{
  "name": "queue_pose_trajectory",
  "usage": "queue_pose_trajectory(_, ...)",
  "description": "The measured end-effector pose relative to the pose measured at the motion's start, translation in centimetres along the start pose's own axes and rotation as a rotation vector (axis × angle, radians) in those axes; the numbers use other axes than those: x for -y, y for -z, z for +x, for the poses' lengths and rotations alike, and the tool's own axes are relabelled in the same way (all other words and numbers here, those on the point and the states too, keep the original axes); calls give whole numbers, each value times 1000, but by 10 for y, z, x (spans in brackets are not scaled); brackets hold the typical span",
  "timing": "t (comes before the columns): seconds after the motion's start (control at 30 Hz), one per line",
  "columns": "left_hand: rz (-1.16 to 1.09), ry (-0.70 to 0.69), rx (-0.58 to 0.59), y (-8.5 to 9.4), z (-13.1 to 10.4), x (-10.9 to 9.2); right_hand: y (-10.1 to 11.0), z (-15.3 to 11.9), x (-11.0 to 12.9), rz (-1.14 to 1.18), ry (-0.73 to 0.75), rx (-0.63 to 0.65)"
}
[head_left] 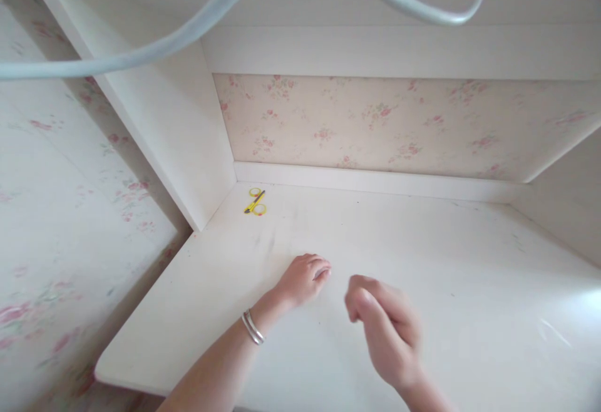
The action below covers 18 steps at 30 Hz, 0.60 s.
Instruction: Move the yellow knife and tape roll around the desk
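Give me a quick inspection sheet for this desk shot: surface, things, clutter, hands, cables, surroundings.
Surface: white desk, faint dark smudges near the back left corner.
Things: small yellow scissors lying flat in the back left corner, apart from both hands.
Clutter: nothing seen.
Hands: left hand rests on the desk, fingers curled, bracelet on the wrist; right hand loosely closed above the desk; neither grip holds anything visible.
Cables: pale cable loops across the top of the view.
Surroundings: floral wallpaper behind, white side panel left.

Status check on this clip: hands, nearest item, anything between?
Left hand curled, resting on the white desk, holding nothing. Right hand raised, loosely closed, empty. Yellow scissors in the back left corner, untouched. Nothing between them and the hands.
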State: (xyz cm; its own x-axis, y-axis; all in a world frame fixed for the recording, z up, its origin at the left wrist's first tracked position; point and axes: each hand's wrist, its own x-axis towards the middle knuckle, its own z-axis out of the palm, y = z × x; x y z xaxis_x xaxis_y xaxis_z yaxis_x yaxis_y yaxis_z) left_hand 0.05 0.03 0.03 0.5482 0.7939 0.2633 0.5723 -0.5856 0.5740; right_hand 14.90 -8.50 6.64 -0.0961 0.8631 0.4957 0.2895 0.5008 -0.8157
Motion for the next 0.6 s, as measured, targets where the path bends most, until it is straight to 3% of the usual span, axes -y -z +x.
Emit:
queue_pose_trajectory(0.13,-37,31,-1,1,-2,2,-34,17,-47,-17,-200,110)
queue_pose_trajectory(0.27,-96,45,37,3,-2,5,-53,17,-83,-119,-243,215)
queue_pose_trajectory(0.6,-139,-23,46,2,1,6,-44,9,-76,-169,-218,259)
